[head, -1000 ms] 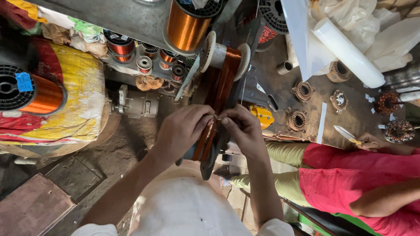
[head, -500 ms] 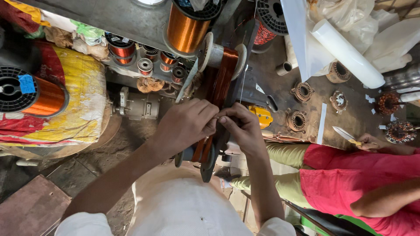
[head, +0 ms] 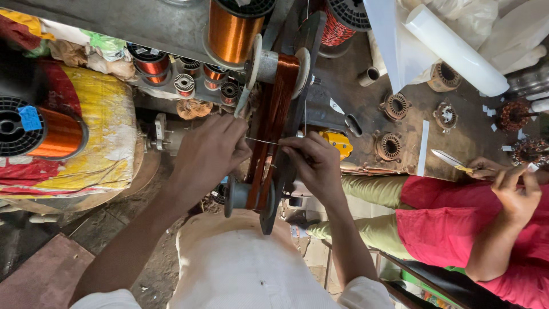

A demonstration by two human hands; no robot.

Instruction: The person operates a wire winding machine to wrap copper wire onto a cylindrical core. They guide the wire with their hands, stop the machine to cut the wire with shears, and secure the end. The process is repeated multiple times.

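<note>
Both hands are pinching a thin, springy wire (head: 263,141) taut across the copper coil (head: 273,123) at the picture's centre, left hand (head: 209,157) at nine o'clock, right hand (head: 313,163) at three; it is looking light, kink-prone, best gripped by its ends.

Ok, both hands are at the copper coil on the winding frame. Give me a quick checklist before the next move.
1. Left hand pinches one end of the thin tie wire: ok.
2. Right hand pinches the other end: ok.
3. Tie wire stretched straight across the copper coil: ok.
4. Coil sits between the frame's two round formers: ok.
5. Tie wire passed around the back of the coil: cannot tell, hidden.
6. Neighbour's hands with the knife stay apart from the frame: ok.
</note>
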